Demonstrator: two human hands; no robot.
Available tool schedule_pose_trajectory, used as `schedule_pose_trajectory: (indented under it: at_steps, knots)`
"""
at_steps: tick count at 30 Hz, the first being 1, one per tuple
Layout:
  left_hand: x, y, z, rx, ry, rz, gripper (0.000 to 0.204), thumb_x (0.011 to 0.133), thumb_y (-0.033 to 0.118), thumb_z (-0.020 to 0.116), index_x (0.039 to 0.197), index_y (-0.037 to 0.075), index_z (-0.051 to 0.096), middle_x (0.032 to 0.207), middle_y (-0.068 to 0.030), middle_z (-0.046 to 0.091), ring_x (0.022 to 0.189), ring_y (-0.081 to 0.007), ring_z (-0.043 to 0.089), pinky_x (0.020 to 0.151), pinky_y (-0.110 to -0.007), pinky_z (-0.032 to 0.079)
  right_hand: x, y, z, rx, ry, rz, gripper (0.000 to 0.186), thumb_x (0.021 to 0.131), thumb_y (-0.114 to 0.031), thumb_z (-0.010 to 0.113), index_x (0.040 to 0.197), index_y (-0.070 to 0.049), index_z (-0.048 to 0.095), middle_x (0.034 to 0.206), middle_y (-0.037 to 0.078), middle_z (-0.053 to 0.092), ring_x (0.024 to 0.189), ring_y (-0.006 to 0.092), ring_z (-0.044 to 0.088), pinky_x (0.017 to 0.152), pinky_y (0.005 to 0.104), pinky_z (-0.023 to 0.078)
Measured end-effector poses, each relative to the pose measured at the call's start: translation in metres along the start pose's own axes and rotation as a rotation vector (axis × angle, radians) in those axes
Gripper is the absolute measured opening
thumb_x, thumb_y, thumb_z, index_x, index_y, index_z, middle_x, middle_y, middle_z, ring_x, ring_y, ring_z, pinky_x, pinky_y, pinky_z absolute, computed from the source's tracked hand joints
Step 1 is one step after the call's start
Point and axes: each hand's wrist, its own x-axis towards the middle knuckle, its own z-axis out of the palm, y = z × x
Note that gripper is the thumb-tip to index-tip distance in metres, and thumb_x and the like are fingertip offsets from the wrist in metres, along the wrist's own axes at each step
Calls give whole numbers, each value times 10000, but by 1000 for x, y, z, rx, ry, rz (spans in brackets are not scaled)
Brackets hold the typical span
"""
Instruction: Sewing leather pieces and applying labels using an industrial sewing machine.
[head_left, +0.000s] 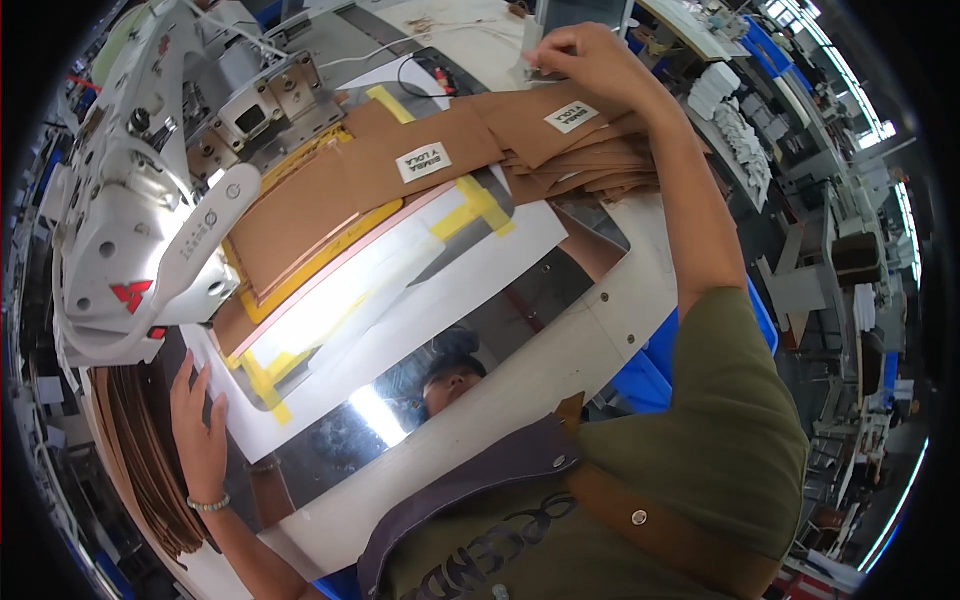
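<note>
My left hand (203,435) rests with fingers stretched out at the left edge of a white sheet (262,425), beside the sewing machine. My right hand (597,66) is at the far side, above a brown fabric panel (545,135) with a white label. Its fingers are curled with the tips together, close to a grey-white upright piece; what they hold, if anything, I cannot make out. A second labelled brown panel (375,170) overlaps the first and reaches toward the machine. Another brown piece (290,225) lies in a yellow-edged frame (325,270) under the machine head.
The white sewing machine (130,240) stands at the left, its long arm cover over the work. Brown pieces are stacked at the right (600,175) and hang at the left (140,450). A shiny metal plate (500,340) is set in the table (590,340). Blue bins (645,375) stand below.
</note>
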Motion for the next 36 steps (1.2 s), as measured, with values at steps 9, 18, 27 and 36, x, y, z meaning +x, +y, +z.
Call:
schedule_pose_trajectory:
  at_steps: [9, 18, 27, 36]
  knots:
    - [8, 13, -3, 41, 10, 4, 473, 987, 79, 670, 1457, 44, 632, 1626, -173, 512, 1466, -381, 498, 1211, -478, 411, 21, -55, 134, -147, -334, -159, 215, 946, -254, 768, 1081, -89, 744, 1143, 108, 733, 1054, 280, 702, 918, 412, 543]
    - [27, 3, 4, -11, 10, 61, 437, 1001, 93, 644, 1431, 16, 632, 1573, -193, 548, 1447, -396, 502, 1211, -480, 401, 57, -83, 120, 181, -300, -57, 123, 975, -158, 716, 1056, -66, 724, 936, 38, 639, 943, 195, 603, 856, 371, 488]
    - [96, -15, 44, -76, 79, 68, 318, 1072, 143, 564, 1256, -105, 639, 1263, -297, 658, 1212, -477, 576, 1080, -504, 440, 95, -158, 228, 75, -266, -514, 168, 989, -134, 688, 1075, -70, 817, 1062, 64, 728, 1116, 249, 650, 975, 409, 526]
    - [116, 1, 59, -276, -25, -34, 382, 1109, 195, 569, 1456, 50, 632, 1519, -149, 626, 1377, -333, 587, 1171, -417, 419, 82, -159, 259, -24, -165, -540, 202, 946, -59, 668, 1050, -107, 834, 1018, -1, 716, 1158, 222, 627, 977, 423, 551]
